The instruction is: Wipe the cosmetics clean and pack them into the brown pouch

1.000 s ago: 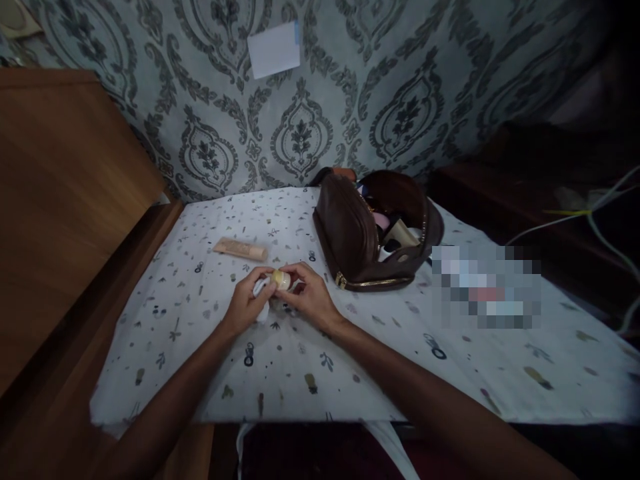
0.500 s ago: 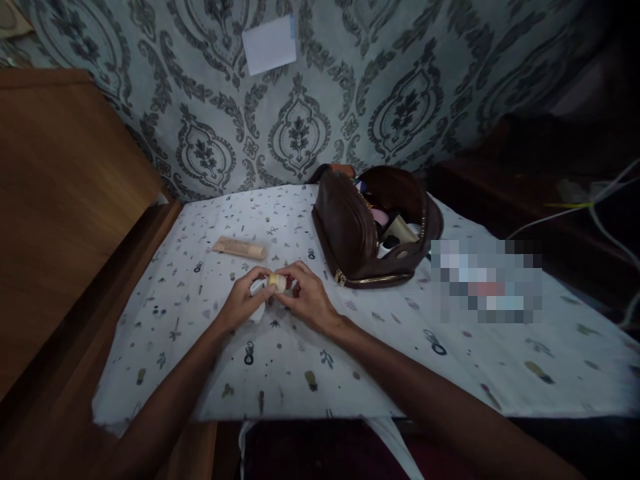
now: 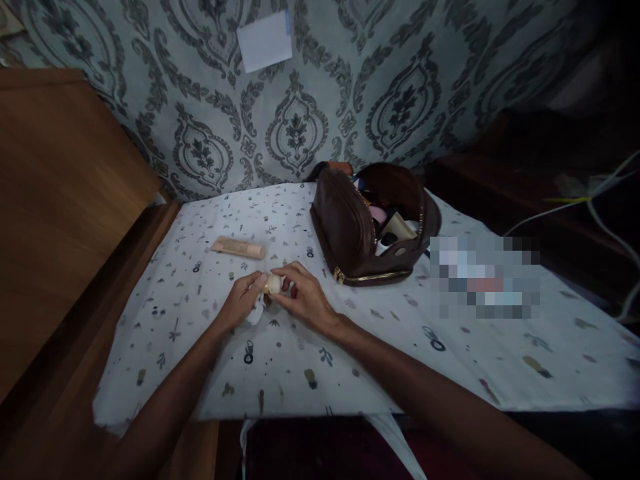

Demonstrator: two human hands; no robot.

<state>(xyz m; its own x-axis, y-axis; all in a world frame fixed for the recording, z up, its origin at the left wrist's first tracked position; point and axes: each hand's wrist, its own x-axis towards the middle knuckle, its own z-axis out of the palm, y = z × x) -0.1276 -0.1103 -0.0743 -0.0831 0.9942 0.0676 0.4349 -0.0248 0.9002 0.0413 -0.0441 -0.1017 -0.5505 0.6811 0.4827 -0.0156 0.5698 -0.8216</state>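
Note:
Over the patterned white cloth I hold a small cream-coloured jar with a gold band between both hands. My left hand is closed around its left end, and a crumpled white tissue hangs under those fingers. Thumb and fingers of my right hand pinch the jar's other end. Just beyond my left hand, a beige squeeze tube lies flat on the cloth.
An unzipped brown toiletry bag stands to the right of my hands, with several cosmetics inside. Further right is a pixelated patch. A wooden cabinet borders the table on the left, and a patterned wall rises behind.
The jar has turned and shifted slightly left in my fingers, so more of its pale side shows. Tube and bag stay in place; the view has moved a little.

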